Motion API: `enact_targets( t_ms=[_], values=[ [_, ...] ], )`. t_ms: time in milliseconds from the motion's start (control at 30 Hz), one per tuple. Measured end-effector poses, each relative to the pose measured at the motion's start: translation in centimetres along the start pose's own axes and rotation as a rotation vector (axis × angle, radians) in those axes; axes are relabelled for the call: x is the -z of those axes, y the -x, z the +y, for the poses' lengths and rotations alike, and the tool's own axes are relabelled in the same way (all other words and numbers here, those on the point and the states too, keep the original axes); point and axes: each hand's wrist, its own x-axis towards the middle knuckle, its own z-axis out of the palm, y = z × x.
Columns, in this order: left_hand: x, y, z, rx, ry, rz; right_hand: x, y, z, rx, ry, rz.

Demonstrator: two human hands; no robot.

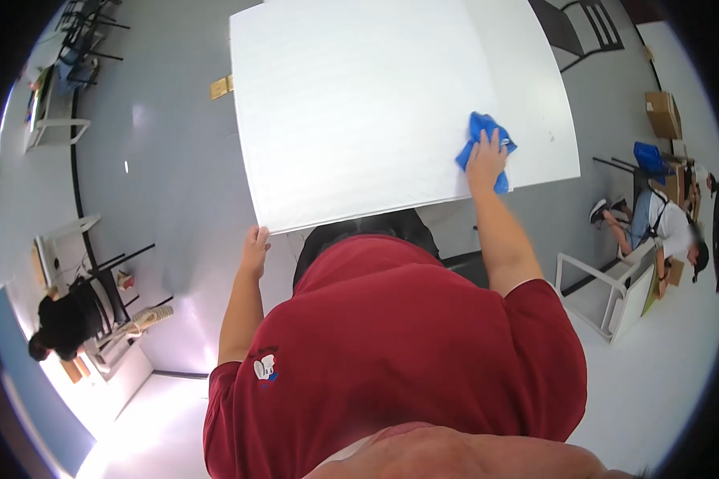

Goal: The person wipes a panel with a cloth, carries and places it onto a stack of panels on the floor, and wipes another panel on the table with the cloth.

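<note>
Near the right front corner of the white panel (351, 120), pressing the blue cloth (478, 124) under a spread right hand (485, 164), ideally keeping pressure even. At the left front corner, touching with the left hand (254, 252), in a grip too unclear to tell.

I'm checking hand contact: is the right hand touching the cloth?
Touching. The head view shows the right hand on the cloth, its fingers lying over it.

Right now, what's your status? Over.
Right hand on blue cloth, atop white surface. Left hand at surface's near-left corner. Nothing seen blocking cloth; small mark to its right.
</note>
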Motion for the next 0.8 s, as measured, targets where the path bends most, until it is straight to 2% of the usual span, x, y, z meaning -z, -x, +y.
enact_targets(
  t_ms=[67,133,200,233,300,400,500,567,633,700,767,800],
  values=[
    [-0.7,0.4,0.4,-0.009,0.045,0.030,1.2,0.2,-4.7,0.220,-0.031,-0.018],
    [-0.4,0.7,0.4,-0.012,0.052,0.050,3.3,1.1,-11.5,0.332,-0.184,-0.128],
    [-0.4,-0.2,-0.6,-0.022,0.050,0.051,4.0,2.8,-18.0,0.496,-0.192,-0.250],
    [-0.6,-0.2,-0.7,-0.057,0.065,0.060,5.5,3.4,-20.1,0.605,-0.298,-0.226],
    [0.0,-0.4,-0.8,-0.014,0.065,0.003,7.1,4.3,-22.8,0.777,-0.481,-0.381],
    [0.3,-0.7,-0.8,0.005,0.057,-0.013,6.2,4.9,-22.3,0.936,-0.553,-0.329],
    [0.1,-1.1,-0.8,-0.027,0.060,-0.023,6.7,2.7,-17.6,0.625,-0.291,-0.439],
    [-0.1,-0.5,-0.5,-0.041,0.110,-0.015,5.2,2.5,-11.9,0.382,-0.206,-0.304],
    [-0.1,-0.6,-0.3,-0.023,0.127,-0.023,5.7,2.2,-6.6,0.086,-0.052,-0.357],
    [-0.4,-0.3,-0.2,0.016,0.166,-0.020,4.1,3.2,-1.3,-0.102,0.067,-0.261],
    [-0.7,-0.3,0.3,0.059,0.229,-0.006,5.2,3.2,1.3,-0.336,0.063,-0.306],
    [-0.8,-0.6,0.7,0.071,0.239,0.002,4.5,3.5,3.2,-0.354,-0.050,-0.236]
  ],
)
